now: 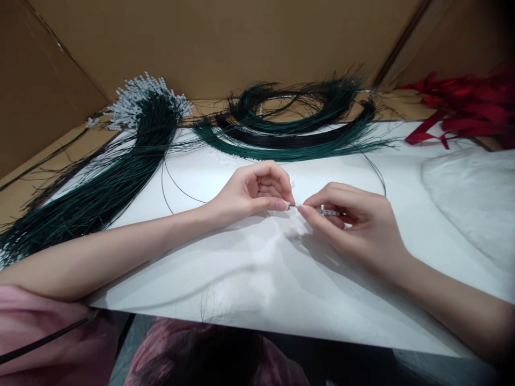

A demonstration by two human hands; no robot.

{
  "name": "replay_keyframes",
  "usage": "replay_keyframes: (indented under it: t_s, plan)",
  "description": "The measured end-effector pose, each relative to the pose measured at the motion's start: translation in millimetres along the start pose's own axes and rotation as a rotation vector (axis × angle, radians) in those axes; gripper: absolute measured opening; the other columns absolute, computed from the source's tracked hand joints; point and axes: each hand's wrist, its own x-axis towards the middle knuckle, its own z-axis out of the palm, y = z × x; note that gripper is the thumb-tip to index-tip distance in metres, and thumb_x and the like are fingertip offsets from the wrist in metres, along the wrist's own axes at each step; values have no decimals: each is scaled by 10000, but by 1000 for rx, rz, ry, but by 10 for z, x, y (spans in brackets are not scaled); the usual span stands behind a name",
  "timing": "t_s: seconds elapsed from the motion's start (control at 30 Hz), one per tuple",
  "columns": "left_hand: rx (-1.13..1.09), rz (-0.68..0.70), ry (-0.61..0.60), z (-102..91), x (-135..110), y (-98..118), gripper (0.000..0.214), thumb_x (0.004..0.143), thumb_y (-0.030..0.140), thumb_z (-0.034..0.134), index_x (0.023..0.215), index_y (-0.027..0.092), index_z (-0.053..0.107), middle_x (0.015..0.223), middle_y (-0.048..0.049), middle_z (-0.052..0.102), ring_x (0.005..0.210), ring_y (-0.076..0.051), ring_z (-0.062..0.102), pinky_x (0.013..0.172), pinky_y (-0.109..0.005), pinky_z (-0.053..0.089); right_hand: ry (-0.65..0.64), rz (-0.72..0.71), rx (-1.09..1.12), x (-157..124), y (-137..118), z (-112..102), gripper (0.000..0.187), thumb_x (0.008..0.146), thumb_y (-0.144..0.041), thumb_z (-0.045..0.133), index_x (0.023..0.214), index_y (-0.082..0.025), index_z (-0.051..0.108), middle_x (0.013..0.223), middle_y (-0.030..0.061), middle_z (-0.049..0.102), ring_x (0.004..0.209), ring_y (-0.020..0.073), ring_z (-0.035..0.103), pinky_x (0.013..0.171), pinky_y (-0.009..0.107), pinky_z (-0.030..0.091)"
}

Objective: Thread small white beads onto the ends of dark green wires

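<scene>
1. Left hand (257, 190): grip pressed together, pinching the thin dark wire (294, 206) near its tip.
2. Right hand (354, 228): grip pinching a small white tube (330, 213), just right of that tip.
3. Wire tip and tube share one horizontal axis between the grips and are almost touching, low over the white counter (257, 268).

Smooth matt paper sheet (241, 279), glossy dark-green wires (100, 182) (plastic-coated, it seems), dull brown cardboard (201, 43).

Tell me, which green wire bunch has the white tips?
The long straight bunch at the left, with white tips at its far end; the coiled bunch in the middle shows none.
</scene>
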Motion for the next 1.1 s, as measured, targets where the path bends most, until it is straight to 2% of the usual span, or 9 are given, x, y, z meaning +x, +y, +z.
replay_keyframes:
  t_s: [0.6, 1.1]
  plan:
    - [25, -5, 6, 1, 0, 2, 226, 784, 148, 822, 901, 138, 629, 850, -23, 729, 800, -82, 708, 787, -181, 581, -2, -6, -4, 0, -4, 1, 130, 854, -103, 683, 743, -171, 673, 649, -21, 560, 507, 75, 373, 483, 256, 322]
    - [-5, -24, -7, -16, 0, -4, 316, 707, 105, 865, 912, 148, 629, 840, -18, 741, 788, -93, 714, 765, -182, 587, 0, -20, -25, -4, -20, 3, 135, 873, -158, 670, 748, -211, 665, 640, -15, 563, 503, 103, 377, 495, 286, 334]
